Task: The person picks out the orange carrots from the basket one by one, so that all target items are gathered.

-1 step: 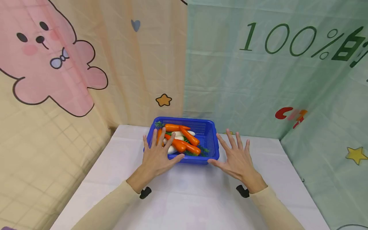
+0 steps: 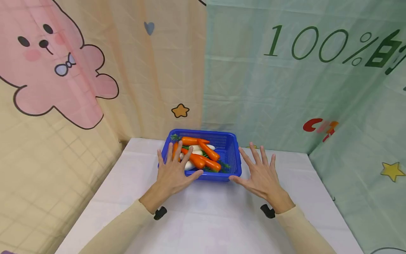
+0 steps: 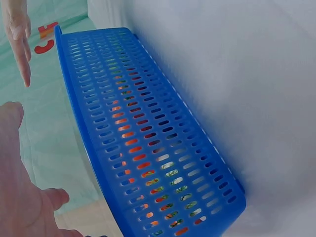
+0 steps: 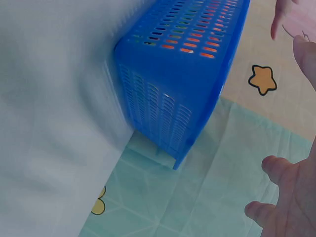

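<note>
A blue slotted plastic basket (image 2: 219, 132) holds several orange carrots (image 2: 209, 151) and white radishes (image 2: 189, 165) with green leafy tops. Over its front left corner hovers my left hand (image 2: 173, 174), fingers spread, hiding part of the vegetables. My right hand (image 2: 261, 176) is spread just off the basket's right side, its thumb near the front right corner. In the left wrist view, a gap shows between the left hand (image 3: 19, 187) and the basket wall (image 3: 148, 123). The right wrist view likewise shows the right hand (image 4: 296, 197) apart from the basket (image 4: 168, 74). Both hands hold nothing.
The basket stands near the back edge of a table with a white cover (image 2: 215, 218). Behind it hang printed cloth curtains, beige (image 2: 158, 70) on the left and green (image 2: 247, 98) on the right. A black device (image 2: 160, 213) sits at the left wrist, another (image 2: 268, 211) at the right.
</note>
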The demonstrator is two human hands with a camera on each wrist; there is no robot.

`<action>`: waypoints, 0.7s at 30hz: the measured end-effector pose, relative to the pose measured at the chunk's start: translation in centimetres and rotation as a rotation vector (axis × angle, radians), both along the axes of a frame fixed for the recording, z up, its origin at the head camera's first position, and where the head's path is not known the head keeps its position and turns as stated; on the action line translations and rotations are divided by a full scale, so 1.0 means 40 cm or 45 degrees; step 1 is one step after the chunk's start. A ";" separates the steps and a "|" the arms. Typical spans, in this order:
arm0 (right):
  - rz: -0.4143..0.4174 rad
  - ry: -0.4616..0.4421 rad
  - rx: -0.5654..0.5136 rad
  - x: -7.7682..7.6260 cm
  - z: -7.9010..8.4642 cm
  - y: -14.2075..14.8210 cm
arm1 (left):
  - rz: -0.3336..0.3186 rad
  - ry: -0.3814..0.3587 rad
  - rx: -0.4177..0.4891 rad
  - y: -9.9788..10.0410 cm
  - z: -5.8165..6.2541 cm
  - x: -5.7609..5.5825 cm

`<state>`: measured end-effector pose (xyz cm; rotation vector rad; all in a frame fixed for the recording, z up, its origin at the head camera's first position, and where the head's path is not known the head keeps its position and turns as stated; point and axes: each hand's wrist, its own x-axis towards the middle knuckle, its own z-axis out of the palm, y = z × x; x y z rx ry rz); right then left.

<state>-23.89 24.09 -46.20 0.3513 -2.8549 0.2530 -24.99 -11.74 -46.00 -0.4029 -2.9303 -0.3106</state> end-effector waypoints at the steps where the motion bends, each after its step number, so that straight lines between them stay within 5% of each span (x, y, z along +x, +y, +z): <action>1: -0.001 0.000 0.000 0.001 0.001 0.000 | 0.003 0.004 0.000 0.000 -0.001 0.001; 12: -0.006 -0.013 -0.017 0.008 -0.003 -0.001 | 0.006 0.039 0.046 -0.007 -0.008 0.006; 21: 0.033 -0.124 -0.078 0.005 -0.051 -0.046 | 0.060 -0.018 0.081 -0.063 -0.055 -0.002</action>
